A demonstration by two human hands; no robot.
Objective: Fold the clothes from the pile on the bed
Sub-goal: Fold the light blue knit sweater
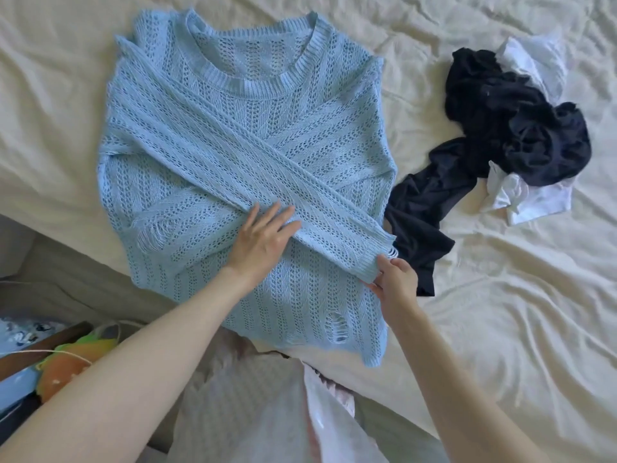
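Observation:
A light blue open-knit sweater (233,135) lies flat on the bed (500,329), neck at the far side. Both sleeves are folded across its front, crossing in the middle. My left hand (263,238) lies flat, fingers straight, pressing on the sweater where the sleeves cross. My right hand (395,279) pinches the ribbed cuff of the upper sleeve at the sweater's right edge. To the right lies the pile: a crumpled dark navy garment (500,121) on top of a white garment (531,195).
The cream sheet is wrinkled, with bare room at the right and far side. The bed's near edge runs diagonally at lower left. Past it are a brown wooden edge (43,345) and an orange and green item (66,365). My pale clothing fills the bottom middle.

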